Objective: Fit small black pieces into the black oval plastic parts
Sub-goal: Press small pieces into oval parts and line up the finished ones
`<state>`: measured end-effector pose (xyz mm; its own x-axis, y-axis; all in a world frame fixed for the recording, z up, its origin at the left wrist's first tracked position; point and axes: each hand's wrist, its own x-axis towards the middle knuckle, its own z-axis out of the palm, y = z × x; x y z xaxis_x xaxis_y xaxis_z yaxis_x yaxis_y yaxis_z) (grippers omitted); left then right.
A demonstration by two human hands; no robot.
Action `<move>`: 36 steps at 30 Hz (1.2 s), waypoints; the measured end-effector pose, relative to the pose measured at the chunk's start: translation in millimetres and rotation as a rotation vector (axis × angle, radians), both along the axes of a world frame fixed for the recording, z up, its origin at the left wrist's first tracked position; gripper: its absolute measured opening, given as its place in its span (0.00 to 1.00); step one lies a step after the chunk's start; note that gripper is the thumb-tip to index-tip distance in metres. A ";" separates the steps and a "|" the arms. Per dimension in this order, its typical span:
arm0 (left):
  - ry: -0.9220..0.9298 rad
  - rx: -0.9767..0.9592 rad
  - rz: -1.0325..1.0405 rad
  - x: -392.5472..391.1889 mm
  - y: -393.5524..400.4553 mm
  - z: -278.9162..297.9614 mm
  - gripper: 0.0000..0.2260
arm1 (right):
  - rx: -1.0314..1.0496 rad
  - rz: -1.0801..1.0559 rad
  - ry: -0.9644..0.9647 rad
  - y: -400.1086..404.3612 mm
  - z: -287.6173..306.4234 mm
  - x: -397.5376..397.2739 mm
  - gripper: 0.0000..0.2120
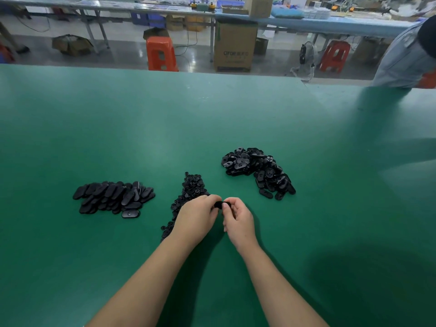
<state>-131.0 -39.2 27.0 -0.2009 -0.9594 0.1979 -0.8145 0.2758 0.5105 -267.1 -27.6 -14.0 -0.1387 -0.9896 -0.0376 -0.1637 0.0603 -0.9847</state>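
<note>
Meeting over the green worktop [118,119], the person's two hands pinch a single black oval part [220,205] between them. The left hand [197,218] has its fingers curled onto the near-left end of the part, and the right hand [238,219] closes thumb and fingers round the other end, so only a small dark sliver of the part shows between the fingertips. Whether a small piece is already seated in it cannot be told.

Just beyond and under the left hand lies a narrow heap of small black pieces [192,185], running from the wrist up toward the middle of the worktop. To the left, well apart from the hands, sits a pile of oval parts [113,197] lying mostly smooth side up. To the upper right lies a looser pile of oval parts with their holes showing [257,172].

Past the far edge of the worktop stand an orange stool [161,54] and a cardboard box [234,47]. Another person's sleeve [401,60] leans in at the right.
</note>
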 end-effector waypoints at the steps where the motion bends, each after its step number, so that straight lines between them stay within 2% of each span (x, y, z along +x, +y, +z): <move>1: -0.045 -0.025 0.003 2.4 1.2 0.5 0.11 | 0.000 0.002 -0.015 1.1 1.7 0.7 0.05; 5: -0.069 -0.098 0.127 22.8 3.5 4.5 0.09 | 0.004 -0.040 -0.072 2.8 7.4 4.0 0.05; 12: -0.104 -0.110 0.625 115.9 -10.2 2.5 0.09 | 0.001 -0.013 0.003 4.3 5.8 2.8 0.05; 17: -0.148 -0.063 0.763 160.0 -9.7 1.2 0.11 | 0.008 -0.010 0.023 4.0 4.0 3.0 0.06; 19: -0.144 -0.097 0.736 161.9 -8.5 3.1 0.11 | 0.011 -0.010 0.033 4.1 4.1 3.1 0.06; 23: -0.099 -0.151 0.485 141.5 -4.7 3.6 0.07 | 0.015 -0.013 0.044 4.0 4.7 4.0 0.06; 27: -0.073 0.060 0.359 112.2 -2.7 -7.8 0.08 | 0.014 -0.017 0.048 4.8 4.6 4.5 0.06; 30: -0.067 0.115 0.351 101.6 -2.1 -14.5 0.09 | 0.016 -0.017 0.047 5.2 5.0 4.8 0.07; 33: -0.033 0.156 0.324 104.7 -0.7 -15.6 0.10 | 0.018 -0.016 0.050 4.6 5.1 4.4 0.07; 36: -0.036 0.309 0.206 121.1 4.0 -11.0 0.11 | 0.019 -0.013 0.047 4.1 5.1 4.0 0.08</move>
<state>-9.9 -35.2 16.0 0.0006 -0.9938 -0.1107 -0.8556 -0.0578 0.5143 -263.2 -23.5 -8.9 -0.1534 -0.9869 -0.0498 -0.2084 0.0815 -0.9746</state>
